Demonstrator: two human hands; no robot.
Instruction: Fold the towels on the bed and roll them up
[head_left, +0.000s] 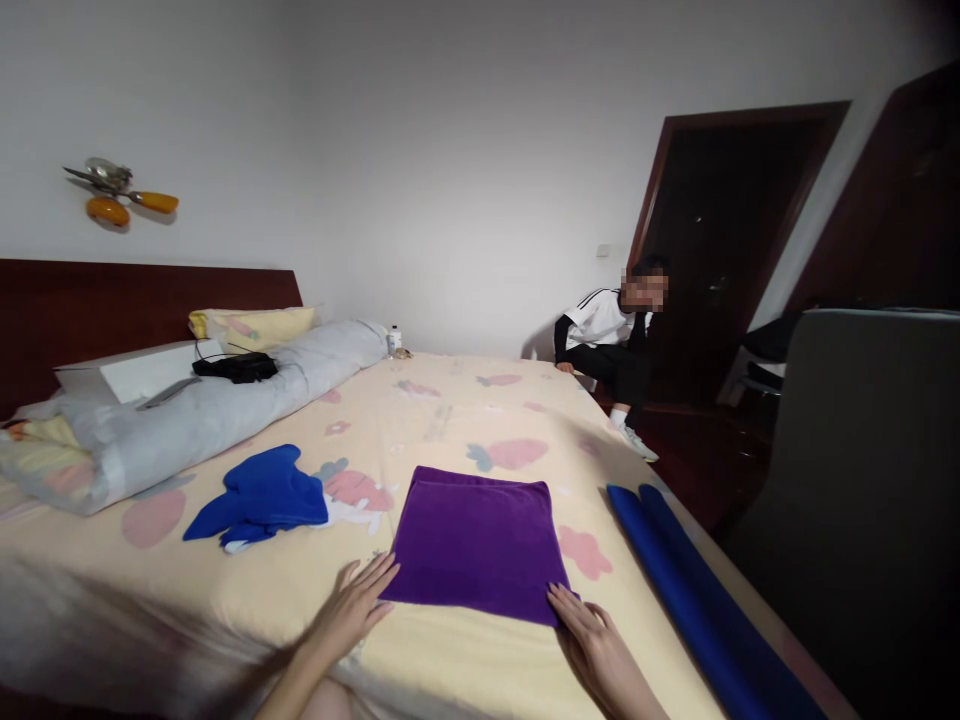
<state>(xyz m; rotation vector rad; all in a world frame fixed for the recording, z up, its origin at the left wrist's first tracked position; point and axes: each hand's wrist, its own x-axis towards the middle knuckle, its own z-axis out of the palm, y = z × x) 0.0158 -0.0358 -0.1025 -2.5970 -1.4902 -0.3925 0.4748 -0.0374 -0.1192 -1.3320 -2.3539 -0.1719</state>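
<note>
A purple cloth [476, 545] lies folded and flat on the bed in front of me, its far edge showing a second layer slightly offset. At its near left corner rests my left hand [358, 600], fingers stretched out and the tips on the cloth's edge. My right hand [592, 630] lies at the near right corner with fingers extended over the fabric. Neither hand grips anything. To the left of the purple cloth is a crumpled blue cloth [274, 495], with a bit of white showing under its near edge.
The bed [420, 415] has a cream sheet with a strawberry pattern. Long blue rolls [686, 600] lie along its right side. A grey rolled quilt [247, 420], a white box [150, 370] and a black item [236, 367] are at left. A person [607, 325] sits at the far right corner.
</note>
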